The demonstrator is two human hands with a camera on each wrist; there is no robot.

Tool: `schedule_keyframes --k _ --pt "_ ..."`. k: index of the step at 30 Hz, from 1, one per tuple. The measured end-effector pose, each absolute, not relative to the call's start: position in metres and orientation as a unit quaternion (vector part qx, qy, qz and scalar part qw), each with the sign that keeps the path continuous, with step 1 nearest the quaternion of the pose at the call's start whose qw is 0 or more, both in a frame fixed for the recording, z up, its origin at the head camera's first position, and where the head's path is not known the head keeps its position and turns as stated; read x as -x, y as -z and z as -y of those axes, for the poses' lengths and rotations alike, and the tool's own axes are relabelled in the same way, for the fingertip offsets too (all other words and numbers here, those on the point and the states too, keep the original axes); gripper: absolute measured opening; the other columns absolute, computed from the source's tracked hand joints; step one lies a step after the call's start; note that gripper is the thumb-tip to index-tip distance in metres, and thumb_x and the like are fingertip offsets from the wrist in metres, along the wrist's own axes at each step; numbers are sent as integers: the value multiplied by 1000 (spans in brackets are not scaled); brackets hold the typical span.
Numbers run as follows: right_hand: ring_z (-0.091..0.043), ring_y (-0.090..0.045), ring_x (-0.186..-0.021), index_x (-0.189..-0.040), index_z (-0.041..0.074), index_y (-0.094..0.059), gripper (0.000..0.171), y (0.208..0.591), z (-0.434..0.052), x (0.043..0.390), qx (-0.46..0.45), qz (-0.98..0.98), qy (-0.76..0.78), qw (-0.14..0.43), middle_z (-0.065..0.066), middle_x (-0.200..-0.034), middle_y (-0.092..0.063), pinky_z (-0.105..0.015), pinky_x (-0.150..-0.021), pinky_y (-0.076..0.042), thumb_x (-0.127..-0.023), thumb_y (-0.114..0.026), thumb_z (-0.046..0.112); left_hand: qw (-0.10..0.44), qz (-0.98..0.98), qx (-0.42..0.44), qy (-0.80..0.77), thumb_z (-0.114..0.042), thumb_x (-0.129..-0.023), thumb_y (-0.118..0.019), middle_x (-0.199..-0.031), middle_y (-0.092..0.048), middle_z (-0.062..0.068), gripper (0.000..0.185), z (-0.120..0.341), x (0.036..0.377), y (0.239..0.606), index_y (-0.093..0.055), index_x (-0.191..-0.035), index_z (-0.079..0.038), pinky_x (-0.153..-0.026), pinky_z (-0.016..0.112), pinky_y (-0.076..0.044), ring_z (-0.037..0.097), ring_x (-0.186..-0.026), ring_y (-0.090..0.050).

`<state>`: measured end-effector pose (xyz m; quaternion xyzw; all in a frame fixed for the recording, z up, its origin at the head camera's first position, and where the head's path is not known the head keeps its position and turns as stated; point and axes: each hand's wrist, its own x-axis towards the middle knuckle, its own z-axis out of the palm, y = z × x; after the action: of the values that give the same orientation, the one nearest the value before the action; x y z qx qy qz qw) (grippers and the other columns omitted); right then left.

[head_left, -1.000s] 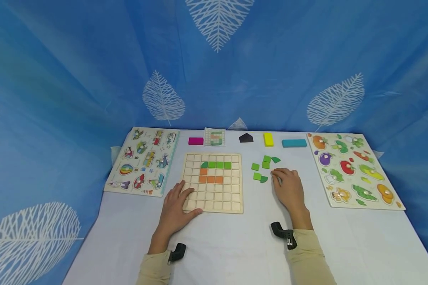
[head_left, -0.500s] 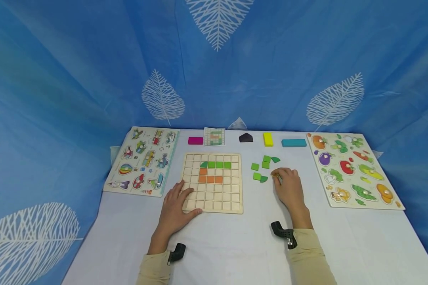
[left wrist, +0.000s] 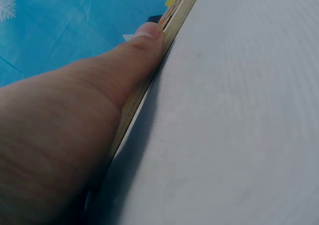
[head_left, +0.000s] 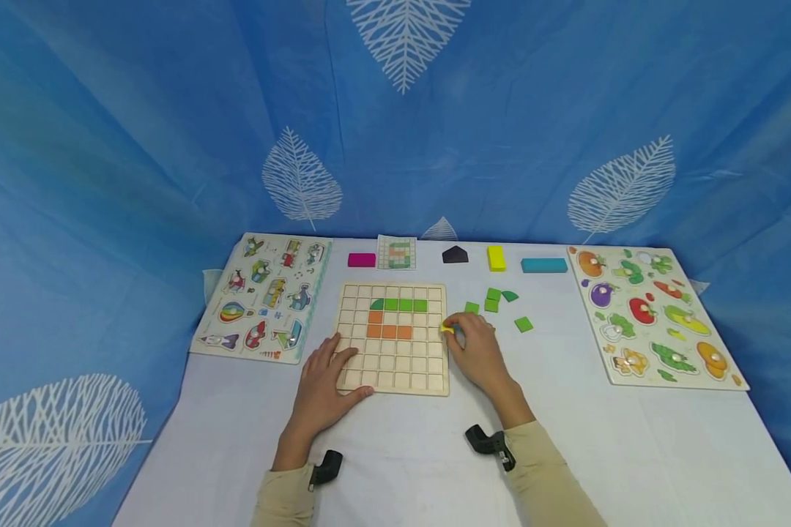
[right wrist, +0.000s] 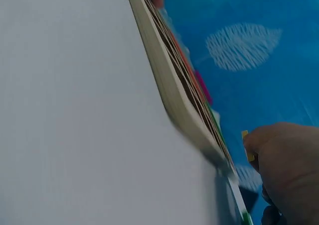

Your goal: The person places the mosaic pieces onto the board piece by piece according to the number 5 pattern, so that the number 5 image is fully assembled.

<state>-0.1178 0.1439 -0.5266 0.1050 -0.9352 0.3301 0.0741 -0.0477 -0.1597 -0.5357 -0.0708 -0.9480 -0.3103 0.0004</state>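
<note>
Your right hand [head_left: 477, 351] pinches a yellow tile [head_left: 447, 329] at its fingertips, just beside the grid board's [head_left: 393, 373] right edge. Your left hand [head_left: 326, 380] rests flat on the board's near-left corner, fingers straight, holding nothing.

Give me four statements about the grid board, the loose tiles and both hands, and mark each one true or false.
1. The left hand rests on the grid board. True.
2. The right hand holds a green tile. False: it pinches a yellow tile.
3. Green tiles fill part of a row on the board. True.
4. The orange tiles lie loose on the table. False: they sit in the board.
</note>
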Motion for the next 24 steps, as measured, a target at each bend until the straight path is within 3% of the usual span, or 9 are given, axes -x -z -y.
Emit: schedule_keyframes --k 9,24 --pt "-23 -61 -99 -108 13 -70 12 529 -98 120 -157 948 -265 76 -5 -112 -69 -37 -78 -43 -98 -70 20 -11 948 71 309 -57 -79 -80 -168 -28 14 78 160 48 536 -56 -142 -19 -124 64 -19 38 -157 -21" --pt "-21 -60 -89 -101 16 -76 8 529 -95 114 -168 954 -225 103 0 -109 -74 -34 -71 -42 -97 -69 19 -1 951 77 301 -56 -78 -81 -167 -29 15 77 161 48 535 -57 -141 -18 -124 62 -20 39 -156 -23"
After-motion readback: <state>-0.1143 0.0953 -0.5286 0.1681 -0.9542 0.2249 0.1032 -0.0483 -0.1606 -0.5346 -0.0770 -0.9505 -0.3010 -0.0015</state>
